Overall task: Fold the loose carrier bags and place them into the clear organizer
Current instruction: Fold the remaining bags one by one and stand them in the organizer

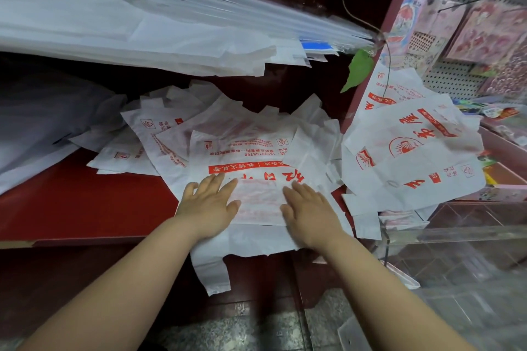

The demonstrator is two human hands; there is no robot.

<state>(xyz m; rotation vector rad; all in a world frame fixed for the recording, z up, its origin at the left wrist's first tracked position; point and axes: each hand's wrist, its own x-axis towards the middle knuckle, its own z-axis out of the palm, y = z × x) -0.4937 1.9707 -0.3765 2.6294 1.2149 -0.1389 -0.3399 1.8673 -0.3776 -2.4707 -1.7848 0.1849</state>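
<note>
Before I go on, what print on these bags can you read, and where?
"15536135788": small red line on the top bag, seen upside down; last digits unsure.
Its red banner and large red characters: Chinese, inverted, not readable with confidence.
On the bags on the right: red Chinese print, too blurred to read.

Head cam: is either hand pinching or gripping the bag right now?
No, the left hand and right hand both lie flat, fingers straight, pressing on the white carrier bag.
</note>
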